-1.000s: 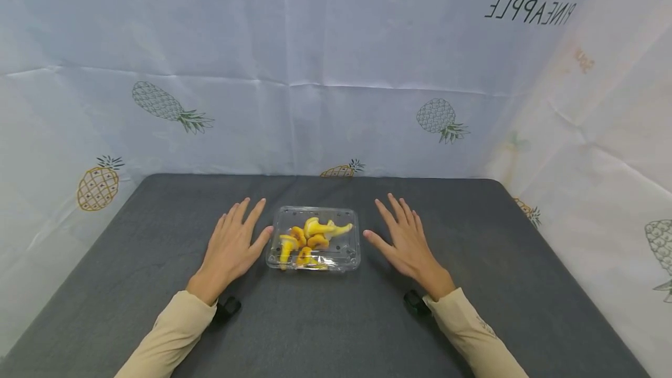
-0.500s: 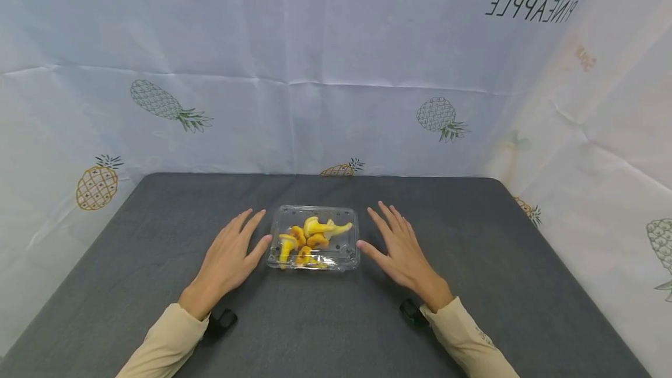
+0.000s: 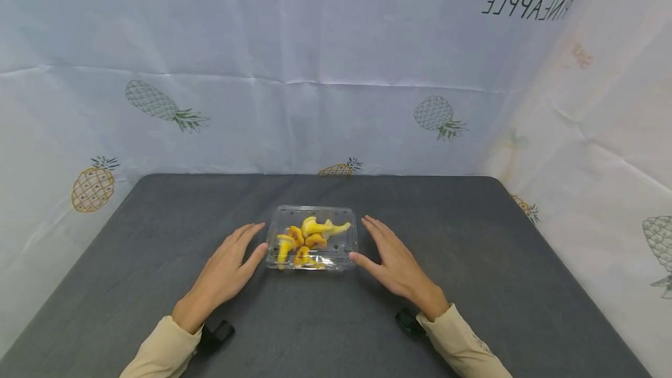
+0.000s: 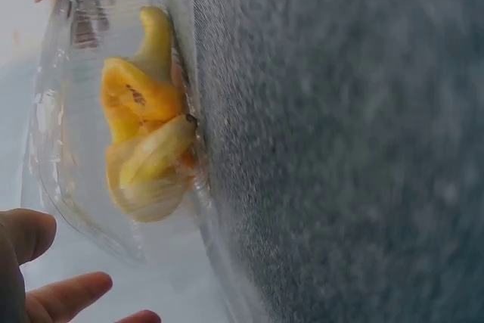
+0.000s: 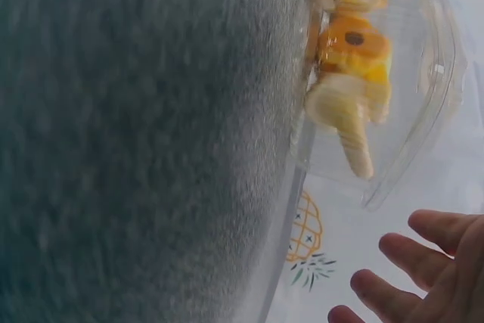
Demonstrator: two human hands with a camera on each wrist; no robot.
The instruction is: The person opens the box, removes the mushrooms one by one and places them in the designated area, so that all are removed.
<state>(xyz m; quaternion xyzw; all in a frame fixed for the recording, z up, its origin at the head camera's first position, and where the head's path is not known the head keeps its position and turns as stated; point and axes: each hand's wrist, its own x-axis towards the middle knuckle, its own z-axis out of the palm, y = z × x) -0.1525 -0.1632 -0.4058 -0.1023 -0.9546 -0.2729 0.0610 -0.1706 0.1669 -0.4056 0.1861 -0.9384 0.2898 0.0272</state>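
Observation:
A clear plastic clamshell box sits on the dark table with its lid down. Several yellow-orange mushrooms, chanterelle-like, lie inside it, mostly on its left and middle. My left hand is at the box's left side, fingers extended, thumb tip close to the edge. On the opposite side my right hand has straight fingers, its thumb near the front right corner. Whether either thumb touches the plastic, I cannot tell. In the left wrist view the mushrooms show through the side wall; the right wrist view shows spread fingers apart from the box.
A dark grey cloth covers the table. Behind it hangs a pale curtain printed with pineapples, and more of it lines the sides. A black wrist camera is strapped under the left wrist.
Both hands have come lower and nearer to the box's sides, the right one moving left toward the front right corner. The box and its mushrooms have stayed in place.

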